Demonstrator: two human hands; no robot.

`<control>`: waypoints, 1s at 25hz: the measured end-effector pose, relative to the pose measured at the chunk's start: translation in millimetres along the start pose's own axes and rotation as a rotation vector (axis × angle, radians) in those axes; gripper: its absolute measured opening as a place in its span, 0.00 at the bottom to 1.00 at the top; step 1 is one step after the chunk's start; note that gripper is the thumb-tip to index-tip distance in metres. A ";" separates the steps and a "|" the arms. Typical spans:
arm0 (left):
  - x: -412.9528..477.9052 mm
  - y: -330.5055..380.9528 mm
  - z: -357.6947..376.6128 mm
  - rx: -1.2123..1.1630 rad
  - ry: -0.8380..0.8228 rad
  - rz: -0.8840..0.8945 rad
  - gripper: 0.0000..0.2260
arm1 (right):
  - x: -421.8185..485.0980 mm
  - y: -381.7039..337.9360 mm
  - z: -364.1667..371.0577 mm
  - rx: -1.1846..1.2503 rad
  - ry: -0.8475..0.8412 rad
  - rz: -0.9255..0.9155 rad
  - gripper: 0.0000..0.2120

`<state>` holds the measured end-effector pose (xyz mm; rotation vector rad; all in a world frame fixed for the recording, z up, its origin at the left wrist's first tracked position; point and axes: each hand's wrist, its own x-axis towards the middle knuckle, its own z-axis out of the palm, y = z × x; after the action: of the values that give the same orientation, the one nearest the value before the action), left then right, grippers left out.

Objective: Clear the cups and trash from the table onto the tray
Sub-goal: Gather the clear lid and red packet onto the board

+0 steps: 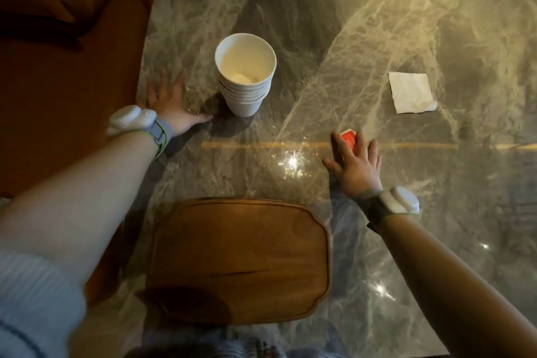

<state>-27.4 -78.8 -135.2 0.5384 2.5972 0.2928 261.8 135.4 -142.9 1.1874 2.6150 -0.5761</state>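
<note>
A stack of white paper cups (246, 73) stands upright on the marble table (377, 23), with something pale inside the top cup. My left hand (171, 102) lies flat on the table just left of the stack, fingers spread, holding nothing. My right hand (356, 160) reaches over a small red and white packet (348, 136), fingers spread on and around it without closing. A crumpled white napkin (410, 92) lies further right. The wooden tray (241, 259) sits near the front edge with nothing on it.
The table's left edge runs close to my left hand, with brown floor and a dark cushion (58, 0) beyond. Bright light glares on the marble between the tray and the packet.
</note>
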 end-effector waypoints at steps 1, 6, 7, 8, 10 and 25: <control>3.1 0.2 -0.8 -0.003 -0.026 0.008 0.45 | -1.1 -0.4 2.0 0.010 0.030 -0.021 0.26; 2.9 1.7 -4.9 0.024 0.068 0.051 0.37 | -13.5 -11.5 6.9 0.036 0.197 -0.127 0.20; 0.6 0.6 -5.4 0.036 0.081 0.048 0.36 | -15.4 -13.8 7.9 0.019 0.211 -0.137 0.19; -3.2 -1.2 -5.8 0.052 0.092 0.051 0.37 | -16.5 -15.9 8.6 0.007 0.221 -0.137 0.19; -17.0 -6.2 -4.7 0.046 0.098 0.055 0.37 | -17.7 -18.1 7.3 0.018 0.223 -0.120 0.21; -229.0 -24.8 42.4 0.074 0.059 0.372 0.36 | -151.0 -43.3 24.2 0.147 0.127 -0.384 0.24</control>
<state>171.4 -192.9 -87.3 1.0565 2.5594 0.3379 328.2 -2.8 -101.1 0.7783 2.9786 -0.7974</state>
